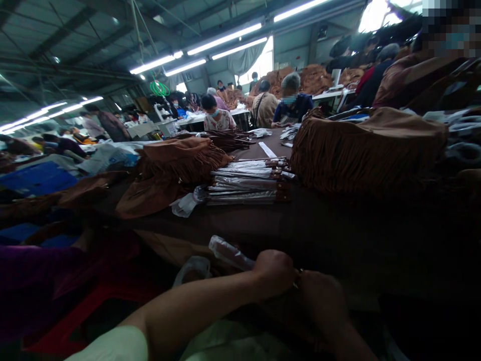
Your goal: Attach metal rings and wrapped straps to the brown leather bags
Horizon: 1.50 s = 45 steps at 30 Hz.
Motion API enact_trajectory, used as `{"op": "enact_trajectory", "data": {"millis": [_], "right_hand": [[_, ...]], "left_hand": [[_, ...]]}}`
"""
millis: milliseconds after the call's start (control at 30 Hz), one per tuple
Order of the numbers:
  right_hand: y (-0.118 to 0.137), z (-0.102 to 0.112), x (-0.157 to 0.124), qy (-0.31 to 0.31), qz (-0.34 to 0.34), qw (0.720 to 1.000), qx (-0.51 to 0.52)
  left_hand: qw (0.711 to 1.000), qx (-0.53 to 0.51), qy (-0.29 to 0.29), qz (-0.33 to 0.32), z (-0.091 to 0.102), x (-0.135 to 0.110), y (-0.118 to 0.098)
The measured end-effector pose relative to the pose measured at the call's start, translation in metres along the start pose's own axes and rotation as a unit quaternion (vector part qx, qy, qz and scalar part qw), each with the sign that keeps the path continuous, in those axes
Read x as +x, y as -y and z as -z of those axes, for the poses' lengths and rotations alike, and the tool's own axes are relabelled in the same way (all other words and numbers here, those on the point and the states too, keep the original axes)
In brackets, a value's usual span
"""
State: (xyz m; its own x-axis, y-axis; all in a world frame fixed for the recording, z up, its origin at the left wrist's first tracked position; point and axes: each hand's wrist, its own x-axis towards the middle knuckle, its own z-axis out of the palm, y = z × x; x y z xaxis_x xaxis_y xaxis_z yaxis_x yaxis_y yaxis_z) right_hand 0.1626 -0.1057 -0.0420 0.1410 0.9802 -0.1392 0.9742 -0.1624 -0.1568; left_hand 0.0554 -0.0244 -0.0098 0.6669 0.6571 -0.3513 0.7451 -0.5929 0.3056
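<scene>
Low in front of the table edge, my left hand is closed, with a plastic-wrapped strap coming out of its left side. My right hand is closed close beside it, its fingers partly lost in shadow. A small shiny metal fitting shows between the two hands. What my right fingers grip is hidden, and dark material below them is too dim to make out. On the brown table beyond lies a stack of plastic-wrapped straps with brown ends.
Brown fringed bags lie left of the stack, and a tall fringed pile stands right. A red stool and a purple sleeve are at the lower left. Co-workers sit across the table, one in dark blue.
</scene>
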Motion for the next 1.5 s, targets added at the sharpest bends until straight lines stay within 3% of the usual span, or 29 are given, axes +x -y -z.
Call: {"op": "enact_trajectory", "data": {"millis": [100, 167, 267, 300, 367, 433, 500, 567, 667, 733, 800, 867, 933, 1033, 1133, 1167, 1233, 1300, 1333, 1400, 1433, 1500], "right_hand": [[-0.005, 0.000, 0.003, 0.000, 0.009, 1.000, 0.005], [-0.008, 0.001, 0.004, -0.005, 0.013, 1.000, 0.005], [-0.015, -0.002, 0.003, -0.067, 0.032, 0.997, 0.037], [-0.018, -0.004, 0.002, -0.102, 0.045, 0.992, 0.064], [-0.023, -0.009, 0.001, -0.172, 0.083, 0.972, 0.137], [-0.027, -0.014, 0.000, -0.213, 0.119, 0.947, 0.209], [-0.030, -0.017, -0.002, -0.221, 0.142, 0.929, 0.261], [-0.032, -0.018, -0.004, -0.193, 0.150, 0.929, 0.279], [-0.032, -0.012, -0.006, -0.122, 0.121, 0.962, 0.212], [-0.028, -0.005, -0.007, -0.080, 0.079, 0.985, 0.128], [-0.020, 0.003, -0.007, -0.044, 0.041, 0.996, 0.058], [-0.012, 0.009, -0.005, -0.018, 0.010, 1.000, 0.024], [-0.007, 0.011, -0.003, -0.004, -0.018, 1.000, 0.015], [-0.007, 0.007, 0.000, 0.001, -0.024, 0.999, 0.026], [-0.016, 0.000, 0.000, -0.040, 0.000, 0.994, 0.097], [-0.019, -0.002, -0.001, -0.064, 0.016, 0.989, 0.134], [-0.026, -0.006, -0.003, -0.110, 0.064, 0.969, 0.212], [-0.031, -0.010, -0.005, -0.136, 0.109, 0.947, 0.269], [-0.032, -0.011, -0.006, -0.141, 0.122, 0.940, 0.284], [-0.033, -0.011, -0.006, -0.140, 0.115, 0.943, 0.281], [-0.033, -0.010, -0.006, -0.131, 0.094, 0.952, 0.261], [-0.029, -0.005, -0.005, -0.090, 0.038, 0.978, 0.183]], "left_hand": [[0.994, 0.096, 0.011, -0.045, -0.001, -0.007, -0.017], [0.992, 0.092, 0.008, -0.081, 0.005, -0.006, -0.016], [0.986, -0.098, -0.003, -0.133, 0.015, 0.003, 0.002], [0.966, -0.206, 0.015, -0.154, 0.017, 0.006, 0.009], [0.890, -0.411, 0.078, -0.183, 0.016, 0.013, 0.021], [0.821, -0.526, 0.130, -0.180, 0.008, 0.018, 0.027], [0.793, -0.571, 0.146, -0.152, -0.003, 0.020, 0.029], [0.786, -0.586, 0.149, -0.130, -0.012, 0.020, 0.029], [0.813, -0.555, 0.144, -0.105, -0.012, 0.019, 0.027], [0.881, -0.454, 0.110, -0.073, -0.005, 0.016, 0.021], [0.961, -0.272, 0.042, -0.034, 0.000, 0.013, 0.007], [0.996, -0.087, -0.013, -0.010, 0.001, 0.009, -0.009], [1.000, -0.002, -0.027, -0.009, -0.002, 0.006, -0.023], [0.999, -0.002, -0.037, -0.022, -0.006, 0.007, -0.023], [0.984, -0.169, -0.028, -0.051, -0.004, 0.013, -0.006], [0.960, -0.274, -0.009, -0.060, -0.004, 0.015, 0.001], [0.872, -0.483, 0.041, -0.070, -0.007, 0.020, 0.010], [0.795, -0.597, 0.079, -0.069, -0.012, 0.023, 0.014], [0.776, -0.621, 0.088, -0.069, -0.014, 0.023, 0.015], [0.785, -0.609, 0.088, -0.070, -0.016, 0.024, 0.013], [0.813, -0.572, 0.078, -0.070, -0.015, 0.024, 0.012], [0.905, -0.420, 0.041, -0.061, -0.010, 0.021, 0.005]]}}
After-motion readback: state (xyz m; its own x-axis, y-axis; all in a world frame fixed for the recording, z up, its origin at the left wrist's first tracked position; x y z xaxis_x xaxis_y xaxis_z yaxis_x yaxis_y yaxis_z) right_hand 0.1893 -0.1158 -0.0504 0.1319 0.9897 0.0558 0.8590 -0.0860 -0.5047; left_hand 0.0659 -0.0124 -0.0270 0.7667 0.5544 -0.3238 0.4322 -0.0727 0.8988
